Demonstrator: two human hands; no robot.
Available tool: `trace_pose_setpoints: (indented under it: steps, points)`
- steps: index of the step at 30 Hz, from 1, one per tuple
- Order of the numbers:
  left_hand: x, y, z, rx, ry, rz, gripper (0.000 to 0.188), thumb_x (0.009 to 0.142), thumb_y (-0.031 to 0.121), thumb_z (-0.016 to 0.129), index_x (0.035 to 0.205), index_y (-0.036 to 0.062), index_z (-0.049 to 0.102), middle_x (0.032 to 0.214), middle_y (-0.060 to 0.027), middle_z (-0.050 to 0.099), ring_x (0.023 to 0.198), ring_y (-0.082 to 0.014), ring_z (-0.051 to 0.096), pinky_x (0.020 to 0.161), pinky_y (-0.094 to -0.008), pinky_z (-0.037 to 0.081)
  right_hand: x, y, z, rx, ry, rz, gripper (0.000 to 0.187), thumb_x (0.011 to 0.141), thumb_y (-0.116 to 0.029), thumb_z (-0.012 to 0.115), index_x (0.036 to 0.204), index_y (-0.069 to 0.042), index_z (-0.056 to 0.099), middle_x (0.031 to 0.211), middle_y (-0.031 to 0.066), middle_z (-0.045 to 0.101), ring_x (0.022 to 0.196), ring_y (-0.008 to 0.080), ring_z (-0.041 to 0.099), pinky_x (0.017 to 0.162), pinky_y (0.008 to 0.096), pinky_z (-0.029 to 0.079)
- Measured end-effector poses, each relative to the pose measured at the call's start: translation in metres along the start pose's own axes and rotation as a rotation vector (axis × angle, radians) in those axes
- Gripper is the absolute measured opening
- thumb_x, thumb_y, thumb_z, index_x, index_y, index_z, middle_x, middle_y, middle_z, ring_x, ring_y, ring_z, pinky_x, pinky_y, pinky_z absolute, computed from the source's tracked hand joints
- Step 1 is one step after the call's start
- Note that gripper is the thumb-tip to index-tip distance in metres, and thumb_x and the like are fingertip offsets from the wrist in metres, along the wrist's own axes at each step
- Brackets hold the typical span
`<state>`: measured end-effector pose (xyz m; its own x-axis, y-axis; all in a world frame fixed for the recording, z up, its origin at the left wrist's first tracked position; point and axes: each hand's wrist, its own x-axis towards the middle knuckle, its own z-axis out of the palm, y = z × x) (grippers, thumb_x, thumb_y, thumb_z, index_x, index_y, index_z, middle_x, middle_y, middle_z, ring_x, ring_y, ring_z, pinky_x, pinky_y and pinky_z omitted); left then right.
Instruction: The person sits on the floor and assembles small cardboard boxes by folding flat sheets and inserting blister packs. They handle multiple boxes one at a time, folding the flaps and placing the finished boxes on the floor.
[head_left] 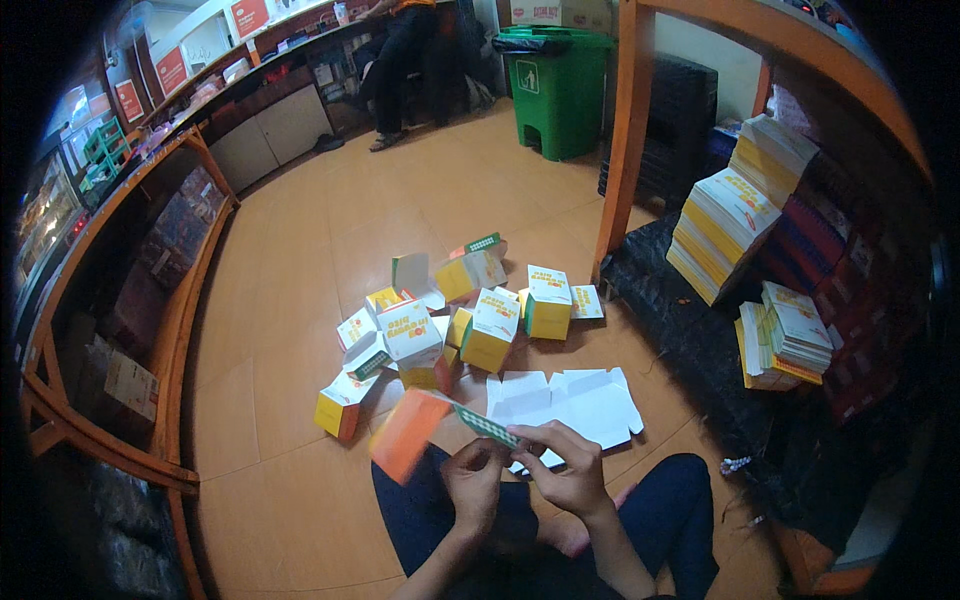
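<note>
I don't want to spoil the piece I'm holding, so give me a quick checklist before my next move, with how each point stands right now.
1. Right hand on the carton: ok, its fingers are at the green checked panel.
2. Left hand gripping it too: cannot tell; the fingertips are close by, but the contact is hidden.
3. Carton closed into a box: not ok, its orange panel sticks out at an angle.
4. White cut-out sheet folded up: not ok, it lies spread open on the floor.
5. Boxes clear of the hands: ok, they sit in a cluster farther out.
</note>
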<state>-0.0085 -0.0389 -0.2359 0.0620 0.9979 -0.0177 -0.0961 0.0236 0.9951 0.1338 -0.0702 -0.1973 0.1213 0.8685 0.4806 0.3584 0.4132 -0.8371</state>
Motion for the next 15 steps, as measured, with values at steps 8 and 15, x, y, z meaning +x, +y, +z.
trace_pose_setpoints:
  steps: [8,15]
  points:
    - [0.003,0.003,-0.004,-0.159,-0.173,-0.205,0.019,0.096,0.009,0.065,0.101,-0.0081,0.071,0.092,-0.0115,0.072,0.085,-0.0165,0.069,0.080,-0.0288,0.054,-0.001,0.017,0.006,-0.310,0.151,-0.233,0.025,0.074,0.007,0.073,0.096,-0.002,0.065,0.085,0.0105,0.067,0.077,0.0277,0.068,0.069,0.0363,0.055]
    - [0.013,-0.011,-0.009,-0.307,-0.230,-0.388,0.021,0.096,0.010,0.065,0.103,-0.0104,0.068,0.097,-0.0130,0.071,0.092,-0.0182,0.069,0.083,-0.0296,0.055,-0.002,0.028,-0.009,-0.212,-0.055,-0.171,0.018,0.075,0.003,0.072,0.091,-0.002,0.066,0.089,0.0101,0.065,0.077,0.0272,0.065,0.066,0.0370,0.053]
